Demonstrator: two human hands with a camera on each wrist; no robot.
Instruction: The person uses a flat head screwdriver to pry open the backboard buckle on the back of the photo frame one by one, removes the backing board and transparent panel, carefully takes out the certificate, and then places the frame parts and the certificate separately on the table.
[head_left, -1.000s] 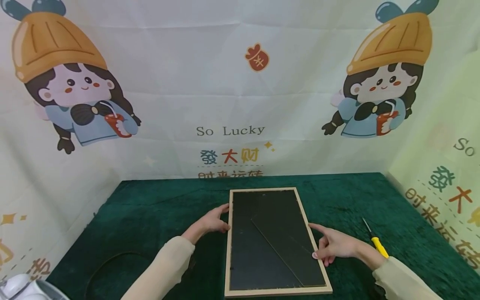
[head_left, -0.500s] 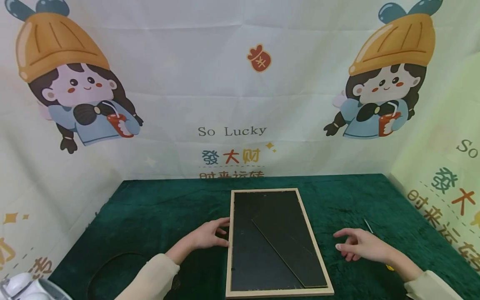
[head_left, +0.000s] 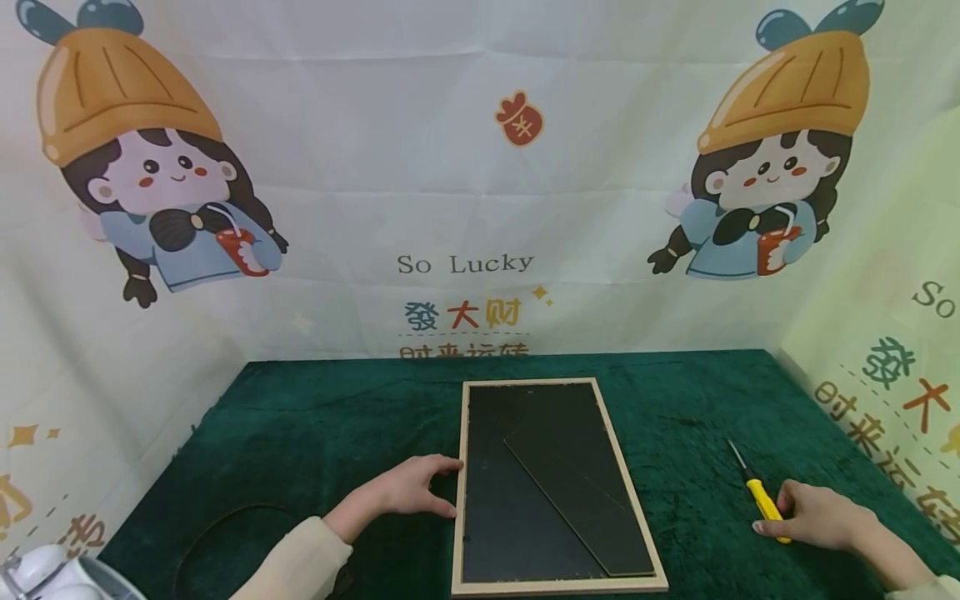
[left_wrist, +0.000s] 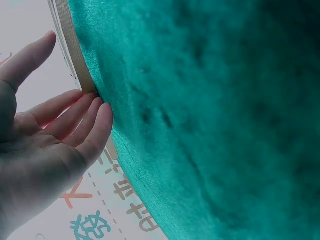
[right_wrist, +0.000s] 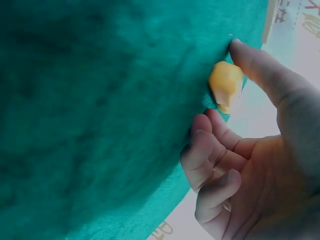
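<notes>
Right hand [head_left: 821, 517] now away from the frame [head_left: 558, 587] and at the screwdriver [head_left: 761, 495]; left hand [head_left: 402, 489] slightly nearer the person along the frame's left side

Head view: the frame lies flat at the middle of the green-covered bench [head_left: 337, 417], its black board [head_left: 551, 442] facing up with one diagonal line across it. The screwdriver lies to the right, well apart from the frame, its tip pointing away from the person. Counted: two hands, one frame, one board, one screwdriver, plus one white object [head_left: 52, 573] at the lower left corner, too cropped to name.

Left wrist view: the left hand is released, its loosely spread fingers touching the frame's edge without gripping it. Leaving it there should help keep the frame from sliding.

Right wrist view: the yellow handle sits between thumb and fingers, which do not appear closed on it. A good pickup would pinch the thick part of the handle squarely, then lift it clear of the cloth with the tip kept off the board.
</notes>
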